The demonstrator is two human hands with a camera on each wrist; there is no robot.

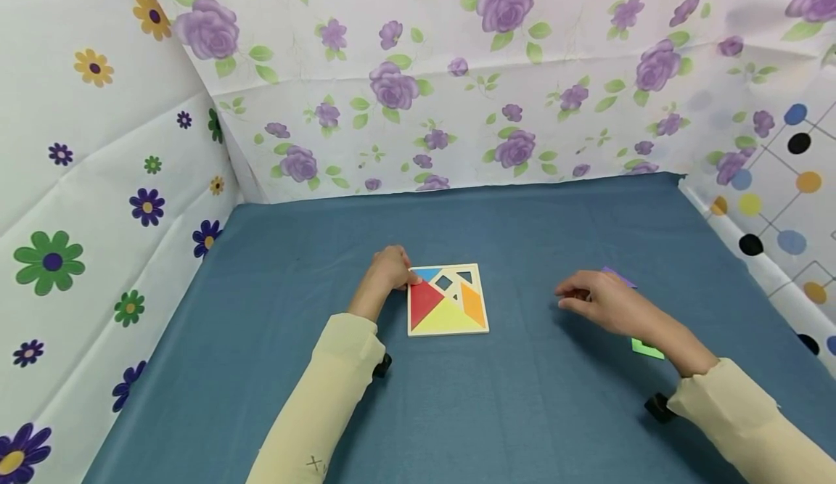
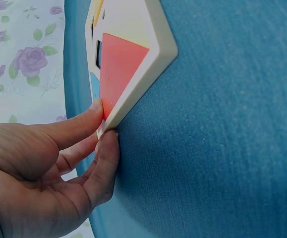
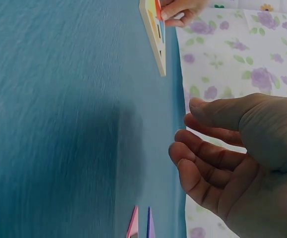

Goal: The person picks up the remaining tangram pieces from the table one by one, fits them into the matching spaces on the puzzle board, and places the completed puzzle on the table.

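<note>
Pinching the tangram tray point(image 1: 451, 334) beside its red triangle point(image 1: 421, 306) is the left hand point(image 1: 390, 269); well right of this grip hovers the right hand point(image 1: 607, 300), narrow and loosely curled.

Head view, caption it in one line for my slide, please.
Left hand pinches the puzzle board by its edge while the right hand hovers, loosely curled, over the blue cloth.
</note>
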